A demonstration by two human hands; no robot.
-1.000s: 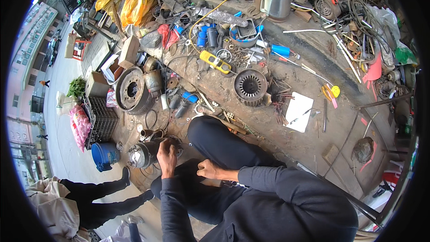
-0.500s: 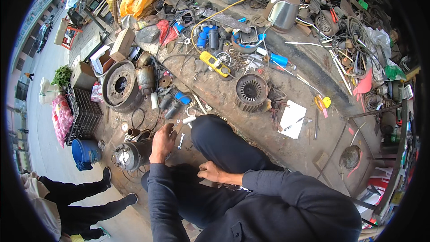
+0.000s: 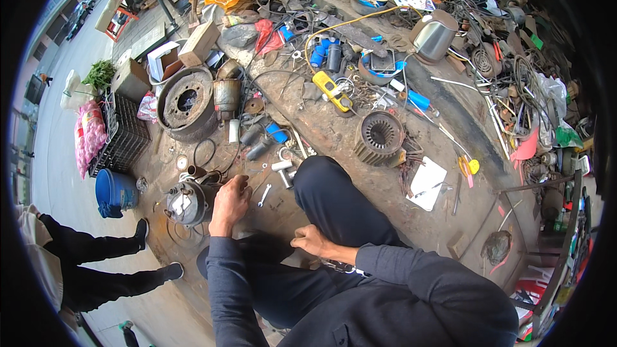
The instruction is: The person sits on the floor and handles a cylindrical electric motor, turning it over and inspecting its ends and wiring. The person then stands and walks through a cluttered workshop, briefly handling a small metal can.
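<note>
My left hand (image 3: 230, 205) is raised just right of a metal motor (image 3: 186, 204) with a round end cover, its fingers loosely bent and apart. I see nothing in it, and cannot tell whether it touches the motor. A small wrench (image 3: 264, 195) lies on the ground to the right of this hand. Over my lap, beside the bent knee, rests my right hand (image 3: 313, 241), fingers curled in with nothing visible in them. A white-handled hammer (image 3: 283, 170) lies beyond the wrench, close to my knee.
A finned motor rotor housing (image 3: 379, 138), white paper (image 3: 426, 184) and yellow clamp meter (image 3: 332, 92) lie ahead. A wheel rim (image 3: 186, 104), black crate (image 3: 123, 135) and blue bucket (image 3: 116, 190) stand left. Another person's legs (image 3: 103, 276) are at lower left.
The whole view has shifted, so the things ahead sit farther right in the picture. Both hands keep nearly the same pose, with the left slightly nearer the motor's lower side.
</note>
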